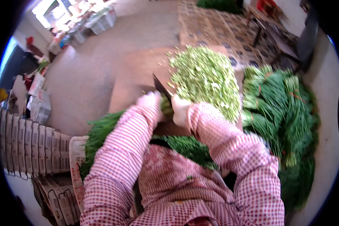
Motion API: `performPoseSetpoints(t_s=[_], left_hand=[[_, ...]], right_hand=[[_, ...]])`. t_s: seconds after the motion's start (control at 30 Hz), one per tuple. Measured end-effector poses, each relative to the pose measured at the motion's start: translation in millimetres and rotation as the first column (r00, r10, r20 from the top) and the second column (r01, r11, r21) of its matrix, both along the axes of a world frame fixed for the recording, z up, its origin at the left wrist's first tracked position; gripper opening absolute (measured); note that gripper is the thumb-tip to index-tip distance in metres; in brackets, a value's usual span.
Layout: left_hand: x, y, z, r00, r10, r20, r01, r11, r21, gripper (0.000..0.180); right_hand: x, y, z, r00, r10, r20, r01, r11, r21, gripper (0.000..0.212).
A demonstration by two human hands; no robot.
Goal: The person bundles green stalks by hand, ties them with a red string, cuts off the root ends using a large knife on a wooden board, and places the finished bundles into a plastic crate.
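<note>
Head view: a grey-brown, smooth floor (pixel 94 71) extends beyond the brown, flat-topped desk (pixel 133 75); tied bundles of long, dark-green vegetables (pixel 278 101) lie to its right. A loose heap of chopped pale-green stems (pixel 207 79) covers the desk's right part. Nearer the body, the left hand (pixel 150 101) has its fingers clasped on a bunch of green stalks (pixel 166 107); the right hand's (pixel 180 111) fingers grip a dark-bladed knife (pixel 161 86), handle hidden. Slicing appears in hand; another stroke would call for left fingers clear of the edge.

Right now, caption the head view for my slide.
Left hand holding greens, right hand holding a knife, beside a chopped heap on a board.
</note>
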State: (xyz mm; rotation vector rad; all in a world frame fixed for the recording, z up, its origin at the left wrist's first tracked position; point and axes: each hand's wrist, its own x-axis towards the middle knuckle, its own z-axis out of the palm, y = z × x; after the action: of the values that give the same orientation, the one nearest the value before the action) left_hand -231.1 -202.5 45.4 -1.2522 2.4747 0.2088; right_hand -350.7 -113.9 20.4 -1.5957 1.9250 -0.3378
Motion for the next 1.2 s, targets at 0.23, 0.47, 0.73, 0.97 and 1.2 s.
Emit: performPoseSetpoints(t_s=[0.23, 0.47, 0.73, 0.97, 1.2], left_hand=[[-6, 0, -3, 0.997, 0.056, 0.048, -0.057, 0.998, 0.025, 0.085], [25, 21, 32, 0.998, 0.015, -0.064, -0.009, 0.996, 0.088, 0.094], [135, 137, 9, 0.470, -0.620, -0.628, 0.263, 0.778, -0.571, 0.076], [185, 248, -48, 0.622, -0.469, -0.627, 0.289, 0.882, -0.372, 0.061], [217, 258, -13, 0.439, -0.132, -0.889, 0.370, 0.928, 0.045, 0.042]], right_hand=[[-2, -25, 32, 0.999, 0.000, -0.040, 0.006, 0.988, 0.157, 0.048], [-52, 38, -15, 0.883, -0.391, 0.258, 0.343, 0.915, 0.213, 0.048], [-4, 76, -3, 0.974, 0.200, 0.108, -0.123, 0.862, -0.491, 0.057], [74, 117, -85, 0.398, 0.051, 0.916, -0.468, 0.870, 0.155, 0.089], [82, 163, -43, 0.442, 0.136, 0.886, -0.444, 0.892, 0.084, 0.099]])
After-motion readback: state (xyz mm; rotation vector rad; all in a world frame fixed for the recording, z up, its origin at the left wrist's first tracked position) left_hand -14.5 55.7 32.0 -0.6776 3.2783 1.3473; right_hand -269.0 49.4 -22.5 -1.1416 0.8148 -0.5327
